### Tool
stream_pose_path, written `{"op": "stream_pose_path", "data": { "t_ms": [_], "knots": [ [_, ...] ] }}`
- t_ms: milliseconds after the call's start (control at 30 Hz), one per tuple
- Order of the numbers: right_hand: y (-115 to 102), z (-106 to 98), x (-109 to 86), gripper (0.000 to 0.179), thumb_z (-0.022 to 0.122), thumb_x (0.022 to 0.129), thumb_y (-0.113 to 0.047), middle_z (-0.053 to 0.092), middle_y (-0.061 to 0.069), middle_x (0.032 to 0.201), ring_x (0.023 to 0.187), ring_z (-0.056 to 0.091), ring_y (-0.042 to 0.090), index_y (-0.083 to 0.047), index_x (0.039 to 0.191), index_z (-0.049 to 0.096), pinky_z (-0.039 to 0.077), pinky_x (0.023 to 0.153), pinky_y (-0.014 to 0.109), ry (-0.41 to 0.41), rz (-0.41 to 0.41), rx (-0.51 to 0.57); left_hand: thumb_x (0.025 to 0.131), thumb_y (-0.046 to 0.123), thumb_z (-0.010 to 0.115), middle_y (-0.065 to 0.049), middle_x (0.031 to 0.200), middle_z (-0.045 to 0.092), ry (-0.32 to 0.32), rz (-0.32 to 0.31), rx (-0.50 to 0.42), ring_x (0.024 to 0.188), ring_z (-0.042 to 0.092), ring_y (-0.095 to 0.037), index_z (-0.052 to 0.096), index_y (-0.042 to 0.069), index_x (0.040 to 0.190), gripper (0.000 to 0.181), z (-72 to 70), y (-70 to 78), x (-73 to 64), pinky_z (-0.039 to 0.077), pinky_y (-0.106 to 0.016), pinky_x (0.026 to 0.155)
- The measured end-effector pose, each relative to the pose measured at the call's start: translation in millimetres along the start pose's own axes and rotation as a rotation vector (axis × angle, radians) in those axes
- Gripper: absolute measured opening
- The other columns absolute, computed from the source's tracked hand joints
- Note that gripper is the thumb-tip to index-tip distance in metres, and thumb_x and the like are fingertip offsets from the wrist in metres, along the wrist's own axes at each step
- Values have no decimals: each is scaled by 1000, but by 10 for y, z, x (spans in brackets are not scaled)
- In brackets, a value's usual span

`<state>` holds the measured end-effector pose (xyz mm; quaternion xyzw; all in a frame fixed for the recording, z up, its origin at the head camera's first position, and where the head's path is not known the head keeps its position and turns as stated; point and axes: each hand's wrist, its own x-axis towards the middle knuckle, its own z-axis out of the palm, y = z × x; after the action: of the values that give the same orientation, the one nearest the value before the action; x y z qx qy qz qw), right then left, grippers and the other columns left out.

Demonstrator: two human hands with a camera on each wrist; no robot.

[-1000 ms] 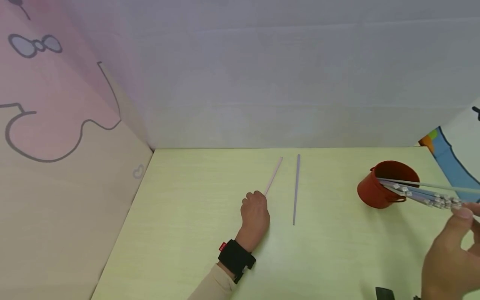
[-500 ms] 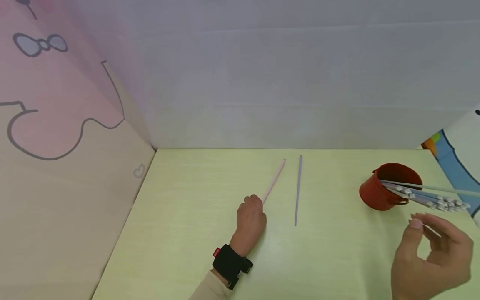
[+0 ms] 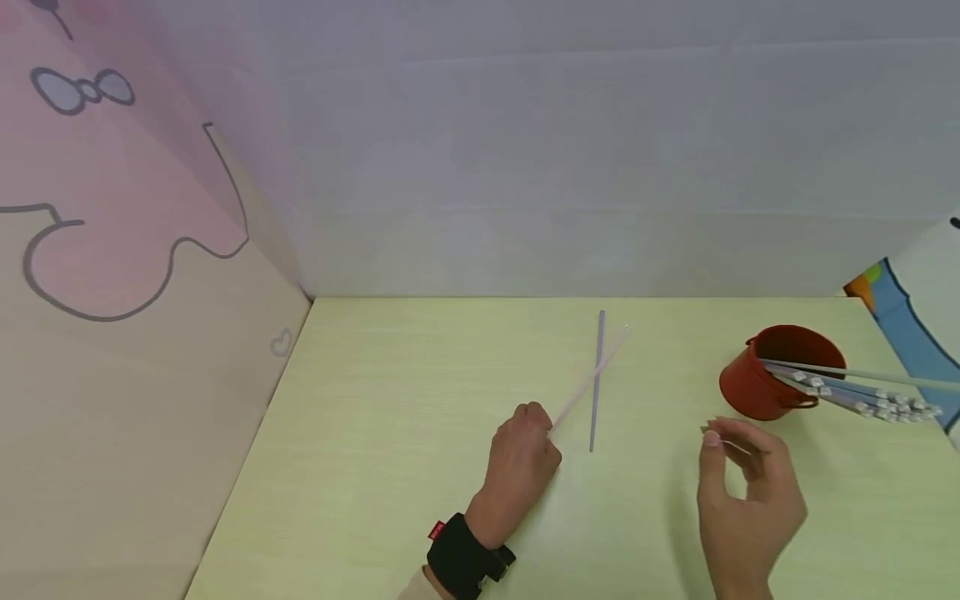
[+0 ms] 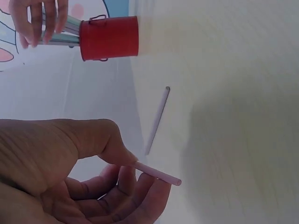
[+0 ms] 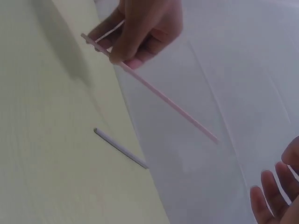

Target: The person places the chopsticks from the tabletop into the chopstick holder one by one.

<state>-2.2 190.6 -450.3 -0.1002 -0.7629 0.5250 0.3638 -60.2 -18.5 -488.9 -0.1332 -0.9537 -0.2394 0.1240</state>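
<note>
My left hand [image 3: 519, 467] pinches a thin pink straw [image 3: 577, 396] near one end, between thumb and fingers. The straw slants up over the table, as the right wrist view shows, and crosses over a purple straw [image 3: 595, 421] in the head view. That purple straw lies flat on the table. To the right, my right hand [image 3: 750, 496] hovers with loosely bent fingers and holds nothing. Behind it stands a small red bucket [image 3: 746, 387], with a bundle of straws [image 3: 877, 400] sticking out of it to the right.
A pale yellow table [image 3: 390, 400] lies under everything. Its back edge meets a whitish cloth wall [image 3: 525, 183]. On the left stands a panel [image 3: 150, 375] with a pink printed figure, and a coloured print [image 3: 907, 325] shows at the right edge.
My right hand has let go of the straw bundle at the bucket and moved left. My left hand has shifted slightly right, raising the pink straw, which now overlaps the purple one.
</note>
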Motion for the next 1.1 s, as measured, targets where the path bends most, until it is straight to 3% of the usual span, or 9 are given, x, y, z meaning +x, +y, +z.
{"op": "stream_pose_path", "data": {
  "t_ms": [133,267,433,633,767,933,1100],
  "knots": [
    [-36,122,-65,36,66,86,4,65,14,105,92,65,20,-1,121,60,52,79,21,-91,91,145,65,-7,65,0,70,51,19,43,-22,54,51,-14,57,9,81,25,-35,96,-56,39,-21,48],
    [-77,222,-106,40,65,84,8,62,20,107,95,64,25,1,123,56,53,77,24,-164,171,289,64,-6,66,2,74,54,43,78,-48,56,51,-12,58,10,83,26,-55,179,-97,39,-19,49],
    [-109,281,-139,42,65,84,8,60,21,111,100,61,27,2,125,55,52,79,24,-220,201,350,66,-4,68,5,78,56,60,160,-79,61,52,-6,59,12,84,26,-57,236,-156,41,-14,52],
    [-159,286,-159,39,63,83,14,56,29,110,99,60,32,8,121,53,53,78,32,-190,211,473,65,-1,69,8,80,56,106,294,-87,65,49,-1,58,15,84,27,-39,245,-190,42,-11,54],
    [-202,276,-180,33,62,83,15,56,30,108,96,61,33,13,116,54,54,77,35,-155,221,518,66,0,69,8,80,55,104,355,-97,66,47,0,57,16,84,27,-24,227,-191,40,-10,55],
    [-273,252,-195,32,63,82,14,60,25,105,95,62,34,13,114,56,54,77,35,-137,239,502,70,3,71,9,82,54,73,371,-121,68,47,1,57,16,87,26,-30,223,-197,39,-9,58],
    [-272,256,-193,34,61,79,22,59,28,103,93,63,33,20,112,53,53,77,35,-124,143,623,74,6,70,9,86,53,41,364,-167,73,50,1,56,16,91,24,-36,225,-202,40,-8,62]
  ]
}}
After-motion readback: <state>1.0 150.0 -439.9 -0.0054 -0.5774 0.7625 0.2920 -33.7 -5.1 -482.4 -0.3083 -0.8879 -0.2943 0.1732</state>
